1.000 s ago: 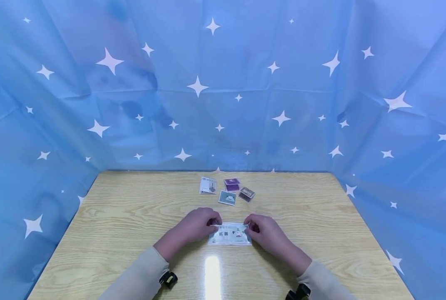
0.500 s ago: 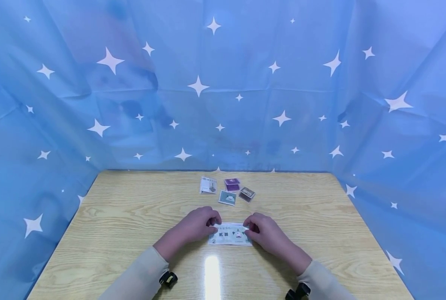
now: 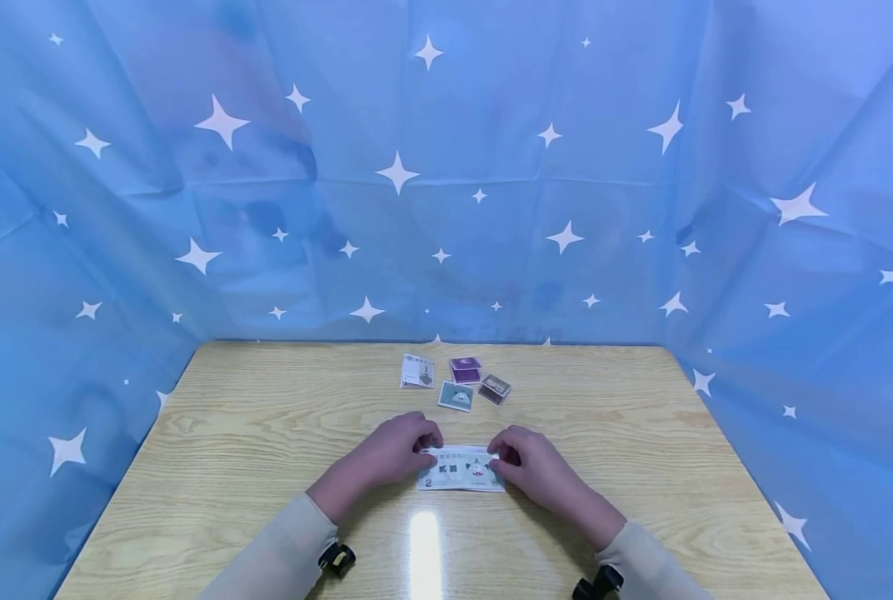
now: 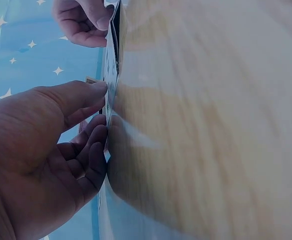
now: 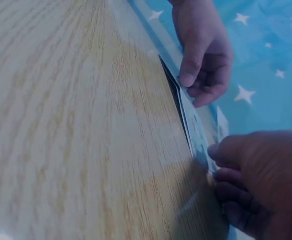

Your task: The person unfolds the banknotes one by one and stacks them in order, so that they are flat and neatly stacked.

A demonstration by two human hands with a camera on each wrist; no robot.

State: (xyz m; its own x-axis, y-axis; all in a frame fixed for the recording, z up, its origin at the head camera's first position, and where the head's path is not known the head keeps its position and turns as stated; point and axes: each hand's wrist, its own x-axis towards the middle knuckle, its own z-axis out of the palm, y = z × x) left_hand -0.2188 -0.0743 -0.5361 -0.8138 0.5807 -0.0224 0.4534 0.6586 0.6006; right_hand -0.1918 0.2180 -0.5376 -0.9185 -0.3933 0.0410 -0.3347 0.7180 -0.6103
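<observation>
A pale green play banknote (image 3: 457, 477), printed with a 2 and a small cartoon figure, lies lengthwise near the middle of the wooden table. My left hand (image 3: 392, 450) pinches its left end, thumb on the printed face and fingers at the far edge. At the right end my right hand (image 3: 536, 468) pinches it the same way. Seen from the right wrist, the banknote (image 5: 193, 122) has a double, slightly parted edge close over the tabletop. The left wrist view shows the left hand's thumb (image 4: 88, 95) against the note.
Beyond the hands, several folded notes lie grouped: a white one (image 3: 417, 372), a purple one (image 3: 465, 370), a teal one (image 3: 456, 396) and a brown one (image 3: 495, 388). A blue star-patterned curtain (image 3: 446, 208) surrounds the wooden table (image 3: 266, 400) at the back and sides.
Both hands stay almost in place on the banknote. Its face has shifted slightly, and the 2 at its lower left corner shows more clearly than a second ago.
</observation>
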